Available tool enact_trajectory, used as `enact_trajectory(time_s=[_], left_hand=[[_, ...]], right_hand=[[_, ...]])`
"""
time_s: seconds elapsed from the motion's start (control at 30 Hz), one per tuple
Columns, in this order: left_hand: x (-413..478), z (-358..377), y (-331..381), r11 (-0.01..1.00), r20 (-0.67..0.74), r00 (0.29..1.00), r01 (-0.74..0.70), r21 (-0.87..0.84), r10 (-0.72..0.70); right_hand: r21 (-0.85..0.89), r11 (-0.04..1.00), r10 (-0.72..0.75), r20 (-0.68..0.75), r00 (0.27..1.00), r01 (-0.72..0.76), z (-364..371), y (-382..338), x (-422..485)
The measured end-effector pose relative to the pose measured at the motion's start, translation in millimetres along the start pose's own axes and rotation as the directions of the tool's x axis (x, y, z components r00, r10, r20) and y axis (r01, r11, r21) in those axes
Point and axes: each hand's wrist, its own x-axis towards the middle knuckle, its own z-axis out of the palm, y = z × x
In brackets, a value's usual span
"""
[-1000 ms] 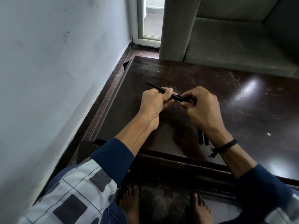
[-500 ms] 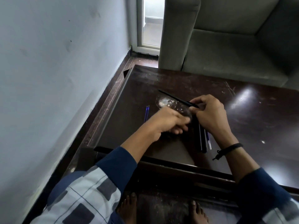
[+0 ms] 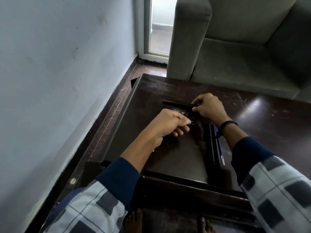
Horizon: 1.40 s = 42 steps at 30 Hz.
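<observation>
My right hand grips one end of a slim black pen, which points left, level just above the dark table. Just in front of it, my left hand has curled fingers and pinches the edge of a crumpled clear plastic wrapper lying on the table. The hand hides most of the wrapper. Below my right wrist, a few black pens and a blue pen lie side by side on the table.
A grey sofa stands right behind the table. A pale wall runs along the left, with a strip of dark floor between it and the table. A glass door is at the back. Bare feet show under the table's near edge.
My left hand let go of the black pen and dropped onto the clear wrapper. My right hand keeps the pen, now lying level. The view has tilted up.
</observation>
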Motion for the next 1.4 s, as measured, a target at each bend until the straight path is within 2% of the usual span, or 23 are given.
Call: enact_trajectory(time_s=[0.17,0.3,0.37,0.47,0.6,0.73,0.93,1.1,1.23,1.33,1.4], left_hand=[[4.5,-4.1,-0.9,0.998,-0.043,0.999,-0.022,-0.053,0.020],[5.2,-7.8,0.8,0.996,-0.079,0.996,-0.043,-0.080,0.036],[4.4,-10.1,2.8,0.993,-0.100,0.993,-0.065,-0.094,0.055],[2.2,-11.6,6.6,0.987,-0.153,0.985,-0.102,-0.121,0.083],[-0.3,-14.0,8.3,0.975,-0.224,0.968,-0.150,-0.162,0.112],[0.1,-17.0,6.7,0.976,-0.251,0.963,-0.142,-0.168,0.097],[3.6,-15.3,4.6,0.978,-0.239,0.967,-0.125,-0.165,0.084],[3.9,-13.9,4.5,0.978,-0.239,0.968,-0.123,-0.166,0.081],[5.2,-11.8,3.2,0.981,-0.233,0.970,-0.108,-0.158,0.069],[5.3,-11.2,2.1,0.986,-0.228,0.972,-0.087,-0.144,0.052],[5.9,-11.6,1.3,0.988,-0.226,0.974,-0.054,-0.145,0.020]], right_hand=[[0.037,0.999,0.008,0.046,0.999,-0.010,2.4,9.6,-1.3],[0.100,0.995,-0.002,-0.060,0.998,0.008,-20.9,18.4,-30.1],[0.094,0.996,0.009,-0.069,0.998,-0.002,-32.7,27.8,-54.6],[-0.022,0.998,0.053,0.027,0.998,-0.052,-43.2,31.6,-96.2],[-0.242,0.967,0.099,0.045,0.994,-0.086,-37.0,27.3,-128.6],[-0.294,0.952,0.109,0.067,0.992,-0.085,-27.8,20.1,-132.2],[-0.205,0.978,0.068,0.136,0.988,-0.039,-19.8,8.3,-130.1],[-0.104,0.995,-0.004,0.023,1.000,0.007,-9.7,5.4,-125.2],[-0.088,0.996,-0.018,0.056,0.998,0.023,2.3,2.2,-120.8],[0.076,0.996,0.034,0.063,0.997,-0.039,3.7,-0.2,-119.1],[0.293,0.950,0.080,0.093,0.993,-0.104,4.4,-3.7,-118.8]])
